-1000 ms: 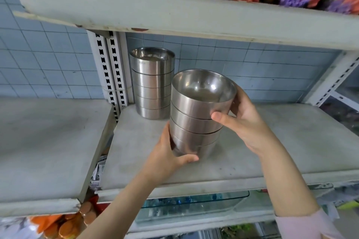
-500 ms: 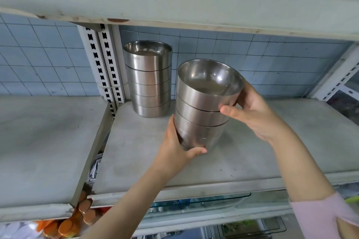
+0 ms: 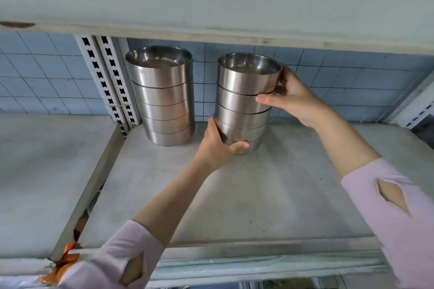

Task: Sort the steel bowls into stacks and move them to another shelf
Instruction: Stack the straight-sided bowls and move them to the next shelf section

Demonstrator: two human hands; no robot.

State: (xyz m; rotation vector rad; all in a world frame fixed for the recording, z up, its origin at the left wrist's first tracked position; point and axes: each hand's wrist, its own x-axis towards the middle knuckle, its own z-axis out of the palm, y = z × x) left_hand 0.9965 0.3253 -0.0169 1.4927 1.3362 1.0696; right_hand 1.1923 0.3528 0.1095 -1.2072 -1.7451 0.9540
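Both of my hands hold a stack of several steel bowls [image 3: 244,105] at the back of the grey shelf [image 3: 234,195], its base at or just above the board. My left hand [image 3: 217,145] cups the bottom of the stack from the left. My right hand [image 3: 291,98] grips the upper bowls from the right, thumb on the front. To the left, apart from it, a second stack of several steel bowls [image 3: 164,98] stands free against the tiled wall.
A white slotted upright [image 3: 108,82] stands left of the free stack. The shelf board above [image 3: 211,0] hangs low over both stacks. A lower grey shelf [image 3: 42,171] lies to the left. Orange items [image 3: 63,263] show below the front edge.
The held stack has moved from the middle of the shelf back toward the tiled wall, ending beside the free stack. Both hands kept their grip.
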